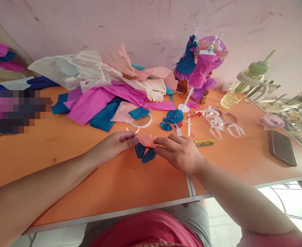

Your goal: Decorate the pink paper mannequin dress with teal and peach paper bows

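Between my hands, just above the orange table, is a small crepe-paper piece (145, 140), pink on top with two dark blue flaps below and a bit of red at its middle. My left hand (122, 143) pinches its left edge between thumb and fingers. On the other side, the bent fingers of my right hand (179, 151) close on the right edge, with the thumb hidden. Beyond them lie blue pleated paper rosettes (175, 117) and a white tape ring (147, 120). Yellow thread snips (204, 143) rest beside my right hand.
Crumpled magenta paper (96, 104) and white paper (89, 70) are heaped along the wall. Paper-dressed figures on a white stand (183, 108) stand behind. Rightward are curled white strips (214, 120), a green-lidded bottle (243, 85) and a phone (283, 147).
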### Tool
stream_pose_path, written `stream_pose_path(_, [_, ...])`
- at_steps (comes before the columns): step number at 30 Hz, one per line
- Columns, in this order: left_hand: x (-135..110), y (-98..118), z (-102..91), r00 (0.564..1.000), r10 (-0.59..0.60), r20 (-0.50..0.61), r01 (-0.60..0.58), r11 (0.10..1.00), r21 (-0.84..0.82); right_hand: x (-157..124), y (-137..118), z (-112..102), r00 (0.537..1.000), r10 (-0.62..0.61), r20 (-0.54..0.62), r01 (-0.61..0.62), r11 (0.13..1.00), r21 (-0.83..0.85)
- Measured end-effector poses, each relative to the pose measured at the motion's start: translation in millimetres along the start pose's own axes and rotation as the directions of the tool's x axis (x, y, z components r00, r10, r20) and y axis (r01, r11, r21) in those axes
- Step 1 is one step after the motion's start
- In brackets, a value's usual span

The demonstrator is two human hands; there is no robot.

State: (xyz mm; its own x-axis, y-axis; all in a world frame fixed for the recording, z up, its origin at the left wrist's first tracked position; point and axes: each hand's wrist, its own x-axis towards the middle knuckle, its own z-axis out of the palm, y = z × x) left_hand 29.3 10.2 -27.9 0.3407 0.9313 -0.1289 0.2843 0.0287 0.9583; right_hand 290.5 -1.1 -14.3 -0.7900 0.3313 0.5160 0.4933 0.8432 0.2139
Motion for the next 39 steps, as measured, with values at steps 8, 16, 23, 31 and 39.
stream_pose_path(8, [-4, -8, 20.8, 0.987, -0.140, 0.082, 0.154, 0.966, -0.209, 1, -5, -1, 0.997, -0.062, -0.048, 0.066, 0.994, 0.091])
stream_pose_path(16, [-11, 4, 22.0, 0.997, -0.084, -0.002, 0.082, 0.984, -0.156, 16, -11, -4, 0.756, 0.581, 0.300, -0.610, 0.460, 0.645])
stream_pose_path(23, [-12, 1, 29.5, 0.999, -0.013, 0.040, 0.017, 0.996, -0.083, 21, -13, 16, 0.632, 0.526, 0.570, -0.742, 0.198, 0.640])
stream_pose_path(31, [-12, 2, 33.5, 0.998, 0.018, 0.054, -0.021, 0.998, 0.057, 17, -19, 18, 0.733, 0.526, 0.431, -0.666, 0.426, 0.612])
stream_pose_path(39, [-14, 14, 35.1, 0.999, 0.001, 0.050, -0.001, 1.000, -0.005, 16, -25, 16, 0.745, 0.513, 0.427, -0.664, 0.499, 0.557])
